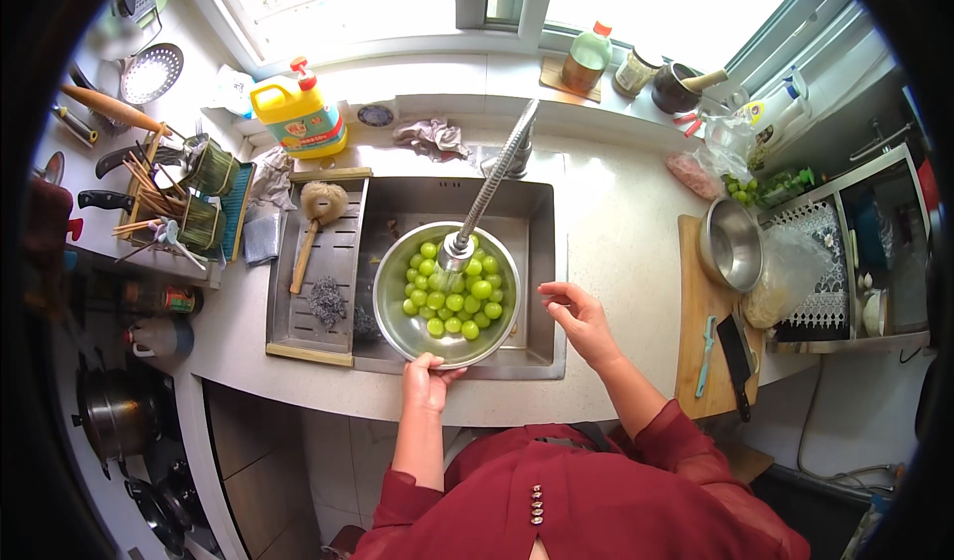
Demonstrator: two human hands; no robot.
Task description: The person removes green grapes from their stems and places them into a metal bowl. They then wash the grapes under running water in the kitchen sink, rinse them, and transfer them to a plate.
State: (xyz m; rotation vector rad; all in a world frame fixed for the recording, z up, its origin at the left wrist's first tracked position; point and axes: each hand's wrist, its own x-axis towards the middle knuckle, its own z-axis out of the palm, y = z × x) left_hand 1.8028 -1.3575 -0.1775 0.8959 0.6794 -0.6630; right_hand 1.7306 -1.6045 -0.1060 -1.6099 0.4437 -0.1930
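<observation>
My left hand grips the near rim of a stainless steel bowl, which is over the sink. Green grapes lie loose in the bowl. The spring-necked faucet hangs over them, and water appears to run from its head onto the grapes. To the right of the bowl, my right hand is above the sink's right edge with its fingers bent and apart, holding nothing.
A drain tray with a wooden-handled brush and a steel scourer sits at left. A yellow detergent jug stands behind it. On the right are a cutting board, a cleaver, a peeler and an empty metal bowl.
</observation>
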